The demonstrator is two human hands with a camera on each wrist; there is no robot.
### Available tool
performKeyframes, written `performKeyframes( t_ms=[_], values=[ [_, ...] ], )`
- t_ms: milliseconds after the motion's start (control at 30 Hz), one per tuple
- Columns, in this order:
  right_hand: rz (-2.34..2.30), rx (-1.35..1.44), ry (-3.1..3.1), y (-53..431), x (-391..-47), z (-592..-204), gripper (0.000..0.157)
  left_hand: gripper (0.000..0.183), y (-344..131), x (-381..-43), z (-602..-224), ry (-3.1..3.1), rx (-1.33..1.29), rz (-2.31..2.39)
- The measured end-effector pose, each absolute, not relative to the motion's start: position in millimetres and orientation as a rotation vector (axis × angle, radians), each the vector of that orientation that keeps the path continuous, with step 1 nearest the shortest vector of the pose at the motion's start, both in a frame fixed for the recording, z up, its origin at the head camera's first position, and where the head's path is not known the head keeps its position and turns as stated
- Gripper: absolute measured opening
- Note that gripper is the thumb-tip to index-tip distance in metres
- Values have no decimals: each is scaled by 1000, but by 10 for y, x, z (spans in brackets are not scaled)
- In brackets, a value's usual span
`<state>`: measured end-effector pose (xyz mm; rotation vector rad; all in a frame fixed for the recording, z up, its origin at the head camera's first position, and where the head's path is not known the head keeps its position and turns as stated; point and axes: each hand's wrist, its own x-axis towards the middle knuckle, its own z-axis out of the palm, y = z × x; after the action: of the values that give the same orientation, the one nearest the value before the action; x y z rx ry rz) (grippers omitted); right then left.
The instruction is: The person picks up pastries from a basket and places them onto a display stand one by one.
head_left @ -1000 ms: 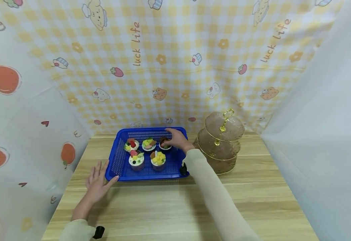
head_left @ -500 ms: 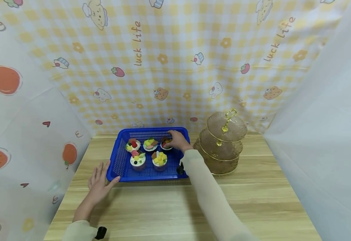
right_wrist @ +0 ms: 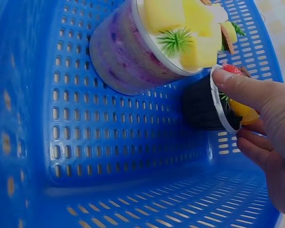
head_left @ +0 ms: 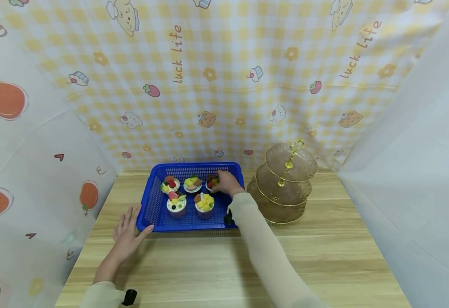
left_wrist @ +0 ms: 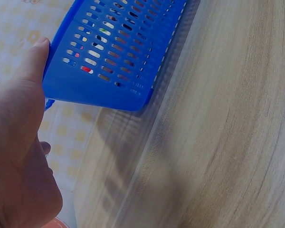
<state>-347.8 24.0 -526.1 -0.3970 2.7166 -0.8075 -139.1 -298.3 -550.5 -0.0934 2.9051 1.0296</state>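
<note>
My right grip (head_left: 228, 184) is pinching the black cup (right_wrist: 198, 107) at two o'clock in the basket (head_left: 189, 228); my left grip (head_left: 126, 236), splayed, is touching its eight-o'clock corner. Seemingly I'm securing hold, needing a straight lift.

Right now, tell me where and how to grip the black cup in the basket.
Probably pinch the black cup by its pale rim, from the right: the cup widens toward the rim, and another cup stands to its left.

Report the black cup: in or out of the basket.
In: the blue basket surrounds the black cup, gripped by the right hand.
</note>
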Motion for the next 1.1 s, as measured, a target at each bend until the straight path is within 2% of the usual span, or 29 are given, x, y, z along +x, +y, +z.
performKeyframes(
  t_ms=[233, 600, 1100],
  values=[
    [-839, -408, 2714, 240, -3449, -5312, 79, 91, -2982, -1378, -5518, 2905, -97, 1037],
    [-756, -475, 2746, 242, -3476, -5353, 62, 92, -2978, -1385, -5490, 2892, -106, 1047],
    [-804, -482, 2735, 239, -3486, -5366, 50, 91, -2969, -1391, -5503, 2891, -111, 1052]
  ],
)
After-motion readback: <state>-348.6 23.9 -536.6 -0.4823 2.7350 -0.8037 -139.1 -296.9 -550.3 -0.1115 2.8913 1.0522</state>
